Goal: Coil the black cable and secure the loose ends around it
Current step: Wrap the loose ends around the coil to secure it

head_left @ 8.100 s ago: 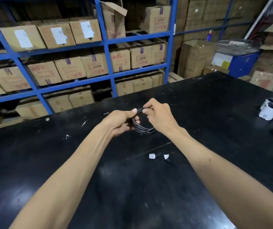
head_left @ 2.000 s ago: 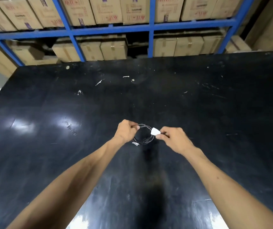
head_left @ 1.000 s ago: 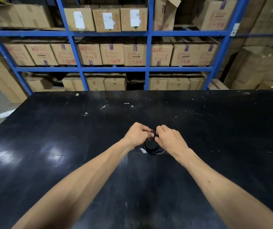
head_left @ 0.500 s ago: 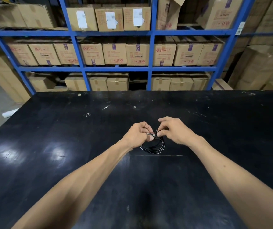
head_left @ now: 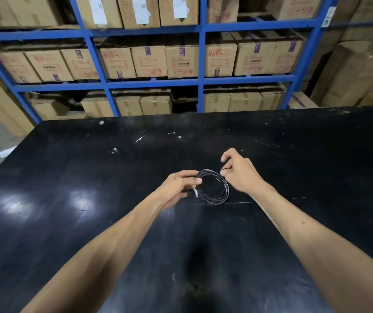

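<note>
The thin black cable [head_left: 213,187], wound into a small round coil of several turns, is held just above the glossy black tabletop [head_left: 90,188], between the two hands; the left hand [head_left: 178,186] pinches the coil's left side between thumb and fingers, with a small pale connector end [head_left: 196,192] showing just below the grip; the right hand [head_left: 239,171] pinches the upper right of the coil with thumb and forefinger, its other fingers spread free; the hands are apart, one on each side of the ring. The coiling looks done, and the step in hand is probably securing the ends; to do it well, keep the left pinch firm so the turns stay stacked; pass the loose end through the ring and wrap it snugly; slack here would let the loops spring open.
</note>
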Available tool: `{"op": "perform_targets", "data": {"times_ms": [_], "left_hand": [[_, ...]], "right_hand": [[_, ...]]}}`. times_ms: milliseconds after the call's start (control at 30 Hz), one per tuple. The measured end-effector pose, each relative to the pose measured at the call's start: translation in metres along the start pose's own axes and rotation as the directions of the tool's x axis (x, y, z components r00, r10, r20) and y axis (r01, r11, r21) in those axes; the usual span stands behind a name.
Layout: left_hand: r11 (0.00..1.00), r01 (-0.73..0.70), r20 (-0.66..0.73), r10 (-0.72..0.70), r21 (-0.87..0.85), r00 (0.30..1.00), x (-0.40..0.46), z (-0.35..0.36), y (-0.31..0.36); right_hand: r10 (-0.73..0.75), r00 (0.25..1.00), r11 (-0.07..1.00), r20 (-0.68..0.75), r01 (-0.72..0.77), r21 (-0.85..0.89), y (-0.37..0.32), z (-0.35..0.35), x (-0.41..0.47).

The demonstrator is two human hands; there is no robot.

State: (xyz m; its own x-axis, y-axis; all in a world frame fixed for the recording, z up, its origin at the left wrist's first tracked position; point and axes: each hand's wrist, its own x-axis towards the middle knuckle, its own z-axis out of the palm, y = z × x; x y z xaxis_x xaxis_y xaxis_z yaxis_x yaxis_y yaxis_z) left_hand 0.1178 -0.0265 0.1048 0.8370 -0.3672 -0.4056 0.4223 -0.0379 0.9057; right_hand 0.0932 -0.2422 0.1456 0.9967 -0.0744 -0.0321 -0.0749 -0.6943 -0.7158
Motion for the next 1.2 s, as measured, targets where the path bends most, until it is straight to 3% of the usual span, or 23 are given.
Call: {"op": "perform_targets", "data": {"times_ms": [100, 167, 467, 600, 767, 933, 1200], "left_hand": [[0.998, 0.045, 0.053, -0.047, 0.039, 0.997, 0.003, -0.004, -0.008], [0.998, 0.06, 0.051, -0.06, -0.008, 0.997, 0.008, -0.001, -0.011], [0.906, 0.256, -0.305, -0.152, 0.338, 0.94, 0.064, 0.014, -0.063], [0.861, 0.35, -0.333, -0.23, 0.369, 0.915, 0.083, 0.015, -0.091], [0.786, 0.407, -0.343, -0.263, 0.466, 0.902, 0.095, 0.018, -0.107], [0.582, 0.376, -0.334, -0.183, 0.721, 0.925, 0.101, 0.015, -0.119], [0.603, 0.357, -0.335, -0.155, 0.713, 0.93, 0.092, -0.002, -0.122]], "right_hand": [[0.149, 0.983, 0.985, -0.111, -0.137, 0.106, 0.021, 0.002, 0.002], [0.225, 0.971, 0.963, -0.085, -0.208, 0.174, 0.035, 0.003, 0.001], [0.378, 0.92, 0.911, 0.108, -0.39, 0.137, 0.092, 0.048, 0.003], [0.452, 0.882, 0.879, 0.131, -0.466, 0.103, 0.121, 0.075, 0.008], [0.487, 0.861, 0.869, 0.15, -0.495, 0.02, 0.14, 0.109, 0.02], [0.485, 0.867, 0.874, 0.114, -0.477, -0.095, 0.147, 0.127, 0.031], [0.453, 0.876, 0.892, 0.164, -0.446, -0.077, 0.154, 0.121, 0.019]]}}
